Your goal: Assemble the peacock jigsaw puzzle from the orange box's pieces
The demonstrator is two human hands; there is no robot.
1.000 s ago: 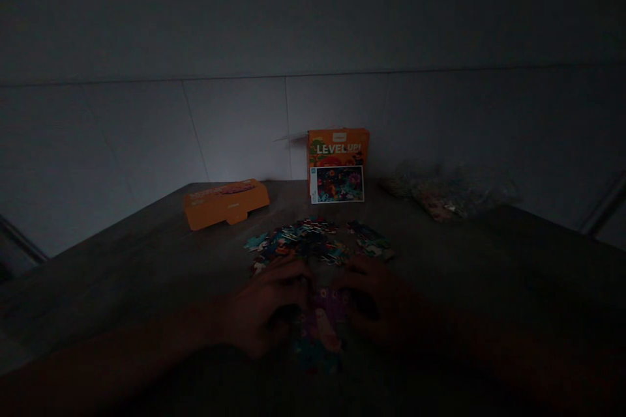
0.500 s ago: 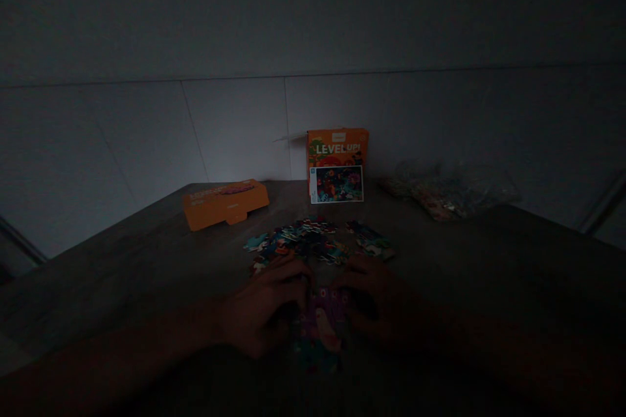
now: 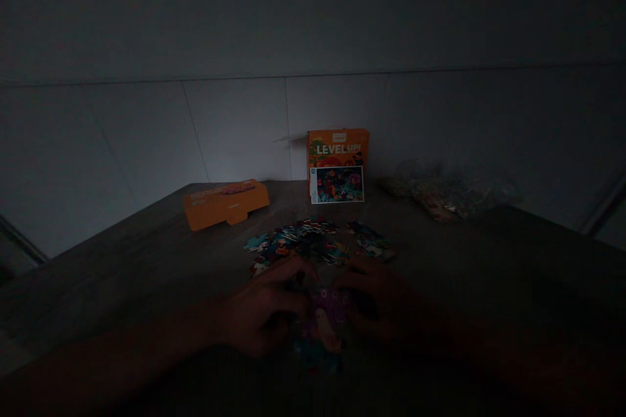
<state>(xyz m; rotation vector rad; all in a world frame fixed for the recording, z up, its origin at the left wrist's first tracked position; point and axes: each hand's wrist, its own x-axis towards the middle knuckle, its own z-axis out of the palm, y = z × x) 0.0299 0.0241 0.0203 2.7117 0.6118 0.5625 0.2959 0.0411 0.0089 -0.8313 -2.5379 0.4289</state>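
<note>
In dim light, a small joined section of jigsaw puzzle (image 3: 325,326), purple with a pale figure and teal at its lower end, lies on the table close to me. My left hand (image 3: 267,306) grips its left edge with bent fingers. On the opposite side, my right hand (image 3: 374,296) is curled against the upper right edge, its fingertips on the pieces. Deep shadow hides the undersides of both hands. Just beyond them spreads a pile of loose puzzle pieces (image 3: 313,238), with a smaller group of pieces (image 3: 369,240) to its right.
An orange "LEVEL UP!" box (image 3: 337,146) stands at the back, with a picture card (image 3: 340,184) leaning against it. An orange box part (image 3: 227,205) lies at the left. Clear plastic bags (image 3: 447,192) with contents rest at back right, near the wall (image 3: 235,124).
The fingers of my left hand have shifted slightly at the puzzle's upper left edge. My right hand and the puzzle stay almost in place. The picture is a little darker.
</note>
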